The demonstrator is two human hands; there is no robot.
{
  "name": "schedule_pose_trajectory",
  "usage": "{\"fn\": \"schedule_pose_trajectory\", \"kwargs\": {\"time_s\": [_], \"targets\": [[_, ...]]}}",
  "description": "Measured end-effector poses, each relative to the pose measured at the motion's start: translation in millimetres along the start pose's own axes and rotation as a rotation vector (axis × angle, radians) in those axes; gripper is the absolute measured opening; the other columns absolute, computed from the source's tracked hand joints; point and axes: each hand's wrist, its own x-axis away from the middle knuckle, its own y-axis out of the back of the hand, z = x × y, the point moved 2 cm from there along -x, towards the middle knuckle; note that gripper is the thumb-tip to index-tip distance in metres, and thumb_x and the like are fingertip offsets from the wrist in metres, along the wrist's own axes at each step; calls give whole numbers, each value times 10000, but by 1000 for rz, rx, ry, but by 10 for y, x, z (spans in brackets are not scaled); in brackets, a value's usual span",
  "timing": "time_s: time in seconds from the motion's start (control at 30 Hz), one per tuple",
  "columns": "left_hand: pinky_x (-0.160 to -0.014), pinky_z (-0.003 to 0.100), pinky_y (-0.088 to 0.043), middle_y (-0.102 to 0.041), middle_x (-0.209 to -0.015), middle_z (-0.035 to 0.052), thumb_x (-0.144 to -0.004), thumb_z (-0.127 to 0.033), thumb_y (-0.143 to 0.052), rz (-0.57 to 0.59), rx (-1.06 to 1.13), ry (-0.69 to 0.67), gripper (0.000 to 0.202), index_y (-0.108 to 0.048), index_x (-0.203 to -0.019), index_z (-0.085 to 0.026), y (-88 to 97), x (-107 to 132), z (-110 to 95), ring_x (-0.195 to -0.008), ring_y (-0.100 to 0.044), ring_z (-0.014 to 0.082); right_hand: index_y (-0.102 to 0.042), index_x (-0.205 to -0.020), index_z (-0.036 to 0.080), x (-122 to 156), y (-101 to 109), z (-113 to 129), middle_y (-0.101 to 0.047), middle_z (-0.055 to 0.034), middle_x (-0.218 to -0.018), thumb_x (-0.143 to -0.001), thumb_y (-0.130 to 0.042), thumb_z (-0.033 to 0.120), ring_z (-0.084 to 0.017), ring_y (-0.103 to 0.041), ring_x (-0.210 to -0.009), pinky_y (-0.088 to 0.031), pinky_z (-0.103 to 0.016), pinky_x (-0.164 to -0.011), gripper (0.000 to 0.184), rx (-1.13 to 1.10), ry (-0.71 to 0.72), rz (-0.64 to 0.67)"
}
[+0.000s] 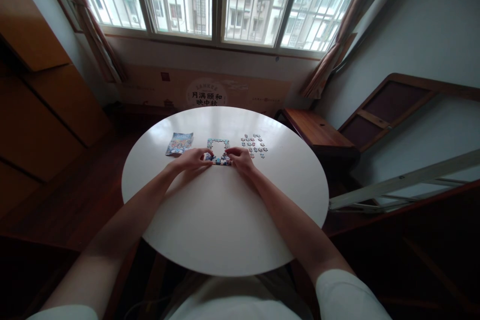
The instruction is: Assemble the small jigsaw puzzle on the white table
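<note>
A small jigsaw puzzle [218,141] lies on the round white table [221,210], its border joined and its middle partly open, with the white tabletop showing through. My left hand [192,158] is curled round the puzzle's left edge, index finger above and thumb near the lower corner. At the right side of the puzzle, my right hand [242,158] has its thumb and fingers pinched together over what looks like a small puzzle piece, mostly hidden by the fingertips. Several loose puzzle pieces [257,149] lie spread out just right of that hand.
A colourful printed sheet or packet [180,143] lies on the table left of the puzzle. Beyond the table are a low wooden bench [318,127] at right, a printed cardboard panel [150,87] under the window, and orange cabinets [56,120] at left. A ladder-like frame [405,180] leans at right.
</note>
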Motion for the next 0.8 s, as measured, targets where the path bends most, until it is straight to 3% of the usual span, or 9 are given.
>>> {"fn": "schedule_pose_trajectory", "kwargs": {"time_s": [0.27,0.8], "targets": [[-538,242,-272,-553,-585,-44,-812,-550,-608,3,-8,0,494,-666,-1162,-207,9,7,-7,-540,-488,137,-737,-839,165,13,-12,24,-724,-47,-743,-674,-743,325,-155,-663,-685,-537,-275,-650,231,17,34,60],[-548,242,-283,-553,-593,-45,-810,-542,-610,6,-21,8,484,-667,-1159,-212,3,-1,-5,-550,-491,138,-665,-780,170,13,-6,66,-702,-36,-757,-689,-702,318,-136,-631,-663,-528,-262,-617,177,59,18,11]]}}
